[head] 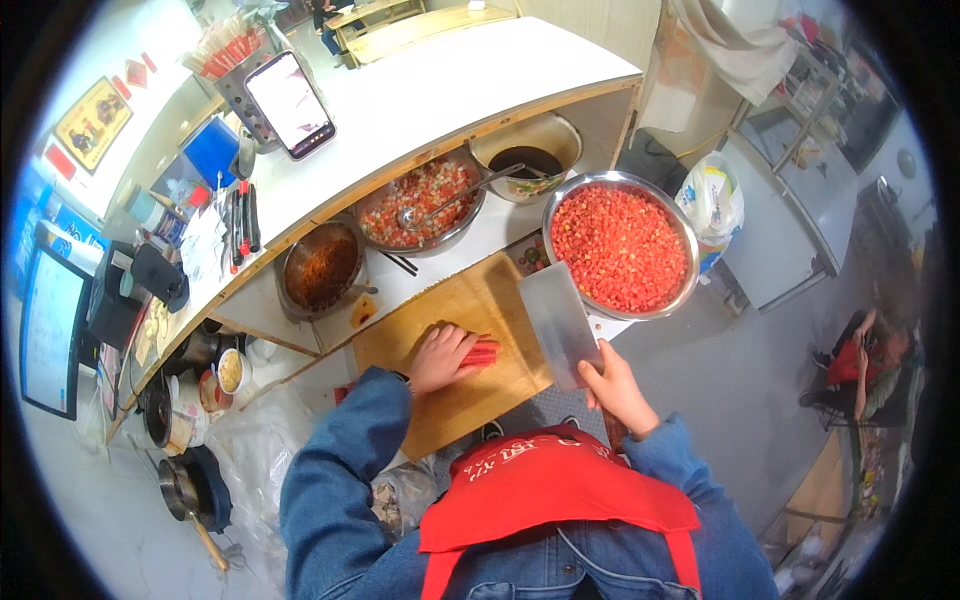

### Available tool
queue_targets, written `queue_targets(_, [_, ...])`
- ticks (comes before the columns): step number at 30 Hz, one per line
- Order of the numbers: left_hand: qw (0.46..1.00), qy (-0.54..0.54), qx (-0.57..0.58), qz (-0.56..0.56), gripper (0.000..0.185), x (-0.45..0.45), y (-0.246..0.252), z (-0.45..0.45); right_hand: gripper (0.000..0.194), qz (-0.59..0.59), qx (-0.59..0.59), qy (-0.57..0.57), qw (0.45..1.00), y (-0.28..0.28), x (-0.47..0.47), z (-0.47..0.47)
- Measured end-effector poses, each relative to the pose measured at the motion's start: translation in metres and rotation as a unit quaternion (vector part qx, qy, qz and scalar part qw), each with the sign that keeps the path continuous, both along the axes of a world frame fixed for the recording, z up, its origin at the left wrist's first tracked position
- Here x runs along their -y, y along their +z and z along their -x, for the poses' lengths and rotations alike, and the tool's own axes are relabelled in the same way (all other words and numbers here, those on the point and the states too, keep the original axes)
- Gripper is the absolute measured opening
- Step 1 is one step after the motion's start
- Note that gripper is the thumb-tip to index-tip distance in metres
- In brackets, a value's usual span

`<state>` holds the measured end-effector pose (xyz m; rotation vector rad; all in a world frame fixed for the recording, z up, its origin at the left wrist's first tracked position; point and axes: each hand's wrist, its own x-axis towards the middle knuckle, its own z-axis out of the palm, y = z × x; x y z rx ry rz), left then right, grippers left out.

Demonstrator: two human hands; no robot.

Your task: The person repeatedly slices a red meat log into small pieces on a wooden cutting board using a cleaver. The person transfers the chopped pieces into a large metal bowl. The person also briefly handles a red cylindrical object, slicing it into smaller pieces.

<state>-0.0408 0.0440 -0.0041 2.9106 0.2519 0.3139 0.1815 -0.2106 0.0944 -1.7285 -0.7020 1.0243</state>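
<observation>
My left hand [444, 360] presses down on a bundle of red strips of food [481, 354], whose cut ends stick out past my fingers. The strips lie on a wooden cutting board [450, 417]. In my right hand [617, 388] is a cleaver [559, 319], its broad blade held over the board's right edge, apart from the strips. Just beyond the blade, a large steel bowl [694, 259] is heaped with small red diced pieces [619, 247].
Behind the board stand a steel bowl of chopped mix [420, 199] with a ladle [457, 201], a pot of dark liquid [525, 161] and a bowl of reddish-brown sauce [321, 266]. A phone [291, 105] leans on the white counter [450, 82]. A person [862, 367] sits at the far right.
</observation>
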Motion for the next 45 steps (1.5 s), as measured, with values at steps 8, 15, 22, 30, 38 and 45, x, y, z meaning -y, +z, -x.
queue_targets(8, [0.945, 0.307, 0.109, -0.004, 0.049, 0.044, -0.031, -0.028, 0.023, 0.031, 0.389, 0.15, 0.908, -0.06, -0.06, -0.001])
queue_targets(15, [0.84, 0.444, 0.23, 0.212, 0.046, 0.038, -0.062, -0.011, 0.026, -0.037, 0.394, 0.192, 0.898, -0.085, -0.091, 0.018])
queue_targets(22, [0.872, 0.361, 0.257, 0.208, 0.045, 0.041, -0.056, -0.03, 0.023, -0.02, 0.431, 0.196, 0.881, -0.085, -0.089, 0.049])
queue_targets(30, [0.936, 0.348, 0.053, 0.006, 0.059, 0.05, -0.046, -0.022, 0.023, -0.056, 0.44, 0.184, 0.877, -0.092, -0.086, 0.044])
queue_targets(38, [0.893, 0.449, -0.028, -0.032, 0.07, 0.055, -0.074, -0.036, 0.017, 0.001, 0.415, 0.192, 0.89, -0.092, -0.086, 0.023])
queue_targets(45, [0.896, 0.441, -0.039, -0.042, 0.076, 0.067, -0.049, -0.045, 0.019, 0.014, 0.442, 0.238, 0.865, -0.071, -0.089, 0.032])
